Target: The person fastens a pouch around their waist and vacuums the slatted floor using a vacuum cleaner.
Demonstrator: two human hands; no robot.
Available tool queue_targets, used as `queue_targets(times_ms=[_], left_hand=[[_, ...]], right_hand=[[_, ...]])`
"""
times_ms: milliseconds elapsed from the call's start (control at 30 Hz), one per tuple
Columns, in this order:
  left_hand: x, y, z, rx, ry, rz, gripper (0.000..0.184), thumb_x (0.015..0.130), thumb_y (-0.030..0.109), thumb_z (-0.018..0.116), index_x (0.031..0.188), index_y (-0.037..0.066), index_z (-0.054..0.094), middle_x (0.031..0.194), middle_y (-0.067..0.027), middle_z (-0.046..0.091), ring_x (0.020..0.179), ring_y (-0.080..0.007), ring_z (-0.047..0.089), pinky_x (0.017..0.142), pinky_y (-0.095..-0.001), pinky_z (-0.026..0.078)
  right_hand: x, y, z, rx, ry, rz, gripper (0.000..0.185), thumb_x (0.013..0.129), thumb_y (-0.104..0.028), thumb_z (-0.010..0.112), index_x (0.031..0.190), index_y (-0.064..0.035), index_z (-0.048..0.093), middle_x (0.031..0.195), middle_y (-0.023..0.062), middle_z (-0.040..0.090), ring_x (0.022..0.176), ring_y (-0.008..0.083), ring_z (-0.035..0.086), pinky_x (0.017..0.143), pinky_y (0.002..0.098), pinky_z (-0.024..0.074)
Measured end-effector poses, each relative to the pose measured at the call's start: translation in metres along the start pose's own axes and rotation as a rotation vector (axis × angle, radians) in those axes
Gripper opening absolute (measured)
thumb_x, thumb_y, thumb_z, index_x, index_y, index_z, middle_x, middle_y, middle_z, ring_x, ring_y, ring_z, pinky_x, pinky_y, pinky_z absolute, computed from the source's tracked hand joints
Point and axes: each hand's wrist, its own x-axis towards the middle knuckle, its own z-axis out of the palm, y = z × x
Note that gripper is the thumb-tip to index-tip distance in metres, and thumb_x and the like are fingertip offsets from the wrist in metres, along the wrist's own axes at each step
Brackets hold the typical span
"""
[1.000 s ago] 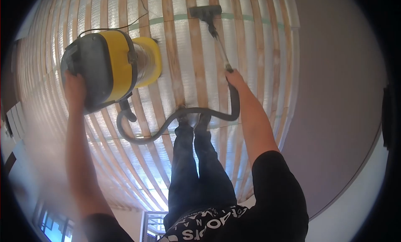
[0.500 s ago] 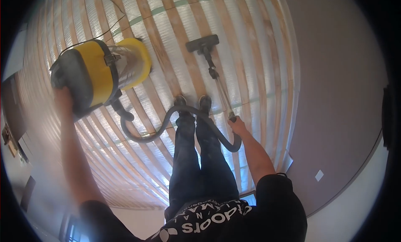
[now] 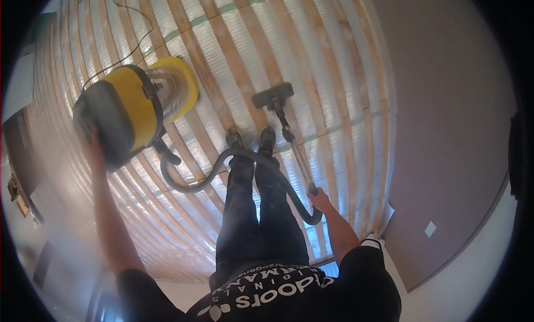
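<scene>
My right hand point(image 3: 319, 199) is closed round the handle end of the vacuum's metal tube point(image 3: 301, 161). At the tube's far end a dark floor head point(image 3: 272, 95) rests on the wooden strips, just beyond my shoes. A grey hose point(image 3: 266, 159) loops from the tube across my shins to the vacuum cleaner point(image 3: 132, 102), which is yellow and black with a clear lower part. My left hand point(image 3: 95, 147) is at the vacuum's dark top; its fingers are blurred and partly hidden there, so its grip cannot be made out.
Wooden strips point(image 3: 228, 49) run over silvery sheeting point(image 3: 194, 58) crossed by green tape. A thin black cable point(image 3: 136, 46) trails from the vacuum. A broad brown-grey wall point(image 3: 445, 127) stands on the right, with a small white plate point(image 3: 430, 228) on it.
The floor head and my right hand have come back towards my body. The vacuum appears shifted left and lower than at first, and the view has moved too.
</scene>
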Motion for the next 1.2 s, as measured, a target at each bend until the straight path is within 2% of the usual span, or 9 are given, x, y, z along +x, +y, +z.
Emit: queue_targets(times_ms=[233, 267, 400, 567, 667, 833, 900, 1067, 1200], left_hand=[[-0.098, -0.053, -0.001, 0.072, 0.008, -0.097, 0.068, 0.105, 0.051, 0.065, 0.128, -0.012, 0.066, 0.109, -0.0271, 0.075, 0.100, -0.0369, 0.074, 0.086, -0.0453, 0.056], [-0.123, -0.053, -0.001, 0.052, 0.048, -0.041, 0.066, 0.105, 0.050, 0.065, 0.126, -0.012, 0.066, 0.106, -0.0259, 0.075, 0.096, -0.0357, 0.074, 0.085, -0.0446, 0.056], [-0.180, -0.046, -0.015, -0.045, 0.035, -0.134, 0.058, 0.104, 0.041, 0.068, 0.124, -0.013, 0.067, 0.107, -0.0278, 0.075, 0.098, -0.0377, 0.074, 0.086, -0.0461, 0.056], [-0.196, -0.059, -0.033, 0.015, -0.063, -0.222, 0.055, 0.103, 0.037, 0.068, 0.124, -0.014, 0.067, 0.110, -0.0329, 0.073, 0.104, -0.0452, 0.073, 0.091, -0.0509, 0.055], [-0.224, -0.077, -0.031, 0.115, -0.076, -0.173, 0.056, 0.102, 0.036, 0.068, 0.125, -0.015, 0.065, 0.112, -0.0354, 0.072, 0.107, -0.0504, 0.070, 0.094, -0.0528, 0.054], [-0.259, -0.121, -0.023, 0.192, -0.017, -0.161, 0.060, 0.102, 0.037, 0.068, 0.130, -0.016, 0.062, 0.120, -0.0393, 0.069, 0.116, -0.0542, 0.066, 0.100, -0.0523, 0.051], [-0.258, -0.128, -0.026, 0.205, -0.046, -0.239, 0.063, 0.103, 0.038, 0.066, 0.134, -0.016, 0.059, 0.126, -0.0410, 0.066, 0.121, -0.0544, 0.064, 0.104, -0.0520, 0.049], [-0.268, -0.139, -0.024, 0.210, -0.037, -0.262, 0.070, 0.105, 0.042, 0.062, 0.144, -0.016, 0.052, 0.138, -0.0415, 0.060, 0.131, -0.0532, 0.059, 0.111, -0.0521, 0.046], [-0.264, -0.128, -0.017, 0.224, -0.014, -0.258, 0.075, 0.106, 0.045, 0.058, 0.148, -0.016, 0.048, 0.142, -0.0409, 0.058, 0.135, -0.0527, 0.056, 0.114, -0.0515, 0.045]], right_hand=[[-0.071, -0.033, -0.055, 0.279, 0.075, -0.077, 0.053, 0.088, -0.034, 0.082, 0.121, 0.0040, 0.067, 0.092, 0.0183, 0.074, 0.071, 0.0252, 0.074, 0.067, 0.0387, 0.0599], [-0.048, -0.008, -0.050, 0.224, 0.178, -0.235, 0.047, 0.089, -0.030, 0.082, 0.118, 0.0034, 0.068, 0.085, 0.0146, 0.072, 0.065, 0.0198, 0.071, 0.062, 0.0365, 0.0568], [-0.063, -0.099, -0.110, 0.235, 0.164, -0.210, 0.046, 0.090, -0.032, 0.081, 0.118, 0.0023, 0.068, 0.089, 0.0177, 0.073, 0.078, 0.0273, 0.073, 0.074, 0.0419, 0.0572], [-0.002, -0.268, -0.172, 0.063, 0.432, -0.575, 0.047, 0.091, -0.035, 0.079, 0.117, 0.0021, 0.067, 0.083, 0.0164, 0.073, 0.079, 0.0286, 0.073, 0.075, 0.0435, 0.0561], [0.097, -0.362, -0.207, 0.040, 0.446, -0.646, 0.065, 0.090, -0.051, 0.077, 0.120, 0.0063, 0.068, 0.118, 0.0328, 0.071, 0.117, 0.0486, 0.067, 0.099, 0.0537, 0.0528], [0.182, -0.512, -0.244, 0.043, 0.386, -0.729, 0.065, 0.092, -0.051, 0.070, 0.121, 0.0069, 0.068, 0.108, 0.0294, 0.075, 0.099, 0.0433, 0.076, 0.089, 0.0502, 0.0581], [0.151, -0.555, -0.241, 0.156, 0.333, -0.660, 0.065, 0.093, -0.051, 0.069, 0.123, 0.0070, 0.068, 0.111, 0.0292, 0.076, 0.100, 0.0426, 0.076, 0.090, 0.0490, 0.0585], [0.195, -0.497, -0.205, -0.081, 0.385, -0.574, 0.069, 0.094, -0.051, 0.065, 0.142, -0.0019, 0.060, 0.133, 0.0299, 0.069, 0.129, 0.0458, 0.064, 0.108, 0.0492, 0.0515], [0.189, -0.380, -0.184, -0.188, 0.385, -0.508, 0.077, 0.095, -0.054, 0.065, 0.156, -0.0102, 0.049, 0.136, 0.0290, 0.068, 0.128, 0.0490, 0.064, 0.111, 0.0519, 0.0505]])
